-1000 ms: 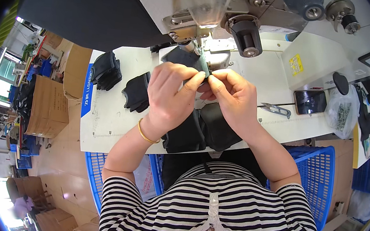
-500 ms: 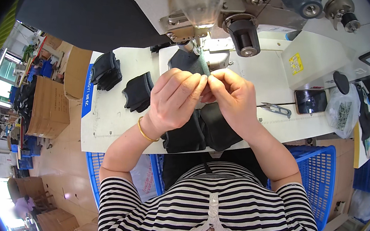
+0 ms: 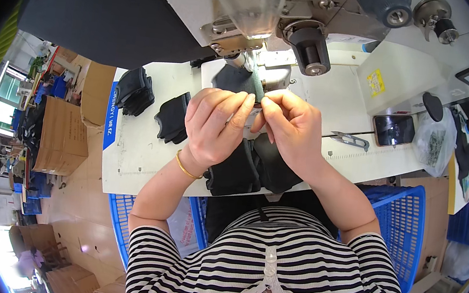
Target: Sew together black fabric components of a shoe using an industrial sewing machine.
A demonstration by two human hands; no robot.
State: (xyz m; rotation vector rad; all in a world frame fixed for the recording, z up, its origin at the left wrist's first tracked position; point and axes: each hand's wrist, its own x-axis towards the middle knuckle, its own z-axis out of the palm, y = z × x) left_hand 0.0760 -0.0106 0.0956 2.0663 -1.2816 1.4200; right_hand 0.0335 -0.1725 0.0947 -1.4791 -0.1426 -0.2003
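Observation:
A narrow grey-green fabric strip (image 3: pixel 257 85) runs down from the needle area of a sewing machine (image 3: pixel 235 47). My left hand (image 3: pixel 212 125) pinches its near end between thumb and fingertips. From the other side, my right hand (image 3: pixel 291 125) pinches the same end, its thumb against the index finger. Left of the strip, a dark fabric piece (image 3: pixel 232 78) lies on the machine bed; I cannot tell whether the two are joined. Below my hands are a stack of black fabric pieces (image 3: pixel 234 171) and another dark padded piece (image 3: pixel 274 164), partly covered by my right hand.
Two more black stacks (image 3: pixel 131 91) (image 3: pixel 172 118) lie to the left on the white table (image 3: pixel 141 153). Thread snips (image 3: pixel 350 140), a black phone-like device (image 3: pixel 393 130) and a clear plastic bag (image 3: pixel 434 147) are at right. Blue baskets (image 3: pixel 405 224) stand below the table edge.
Both hands have shifted slightly, and their fingertips are a little farther apart. The strip's lower end shows more between them. Both still pinch it near the machine.

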